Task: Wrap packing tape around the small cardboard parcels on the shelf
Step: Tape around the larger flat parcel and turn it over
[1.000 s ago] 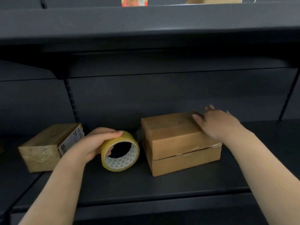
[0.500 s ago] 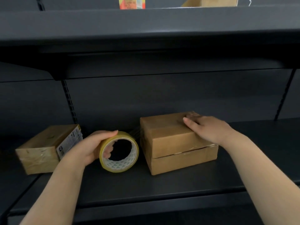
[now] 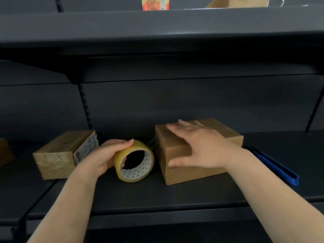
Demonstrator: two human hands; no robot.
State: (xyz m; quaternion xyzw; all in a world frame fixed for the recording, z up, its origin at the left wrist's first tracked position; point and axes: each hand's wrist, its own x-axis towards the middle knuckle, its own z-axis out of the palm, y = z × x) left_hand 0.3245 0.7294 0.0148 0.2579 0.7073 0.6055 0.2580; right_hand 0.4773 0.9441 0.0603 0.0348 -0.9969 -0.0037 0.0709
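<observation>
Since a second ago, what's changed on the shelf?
The right hand slid from the far right edge of the stacked parcels leftward and forward, and now lies flat across the top with its thumb on the front face. A blue tool, not visible earlier, now shows to the right of the stack. The left hand still grips the tape roll; the left parcel has not moved.

Dim dark grey metal shelving (image 3: 157,195)
</observation>
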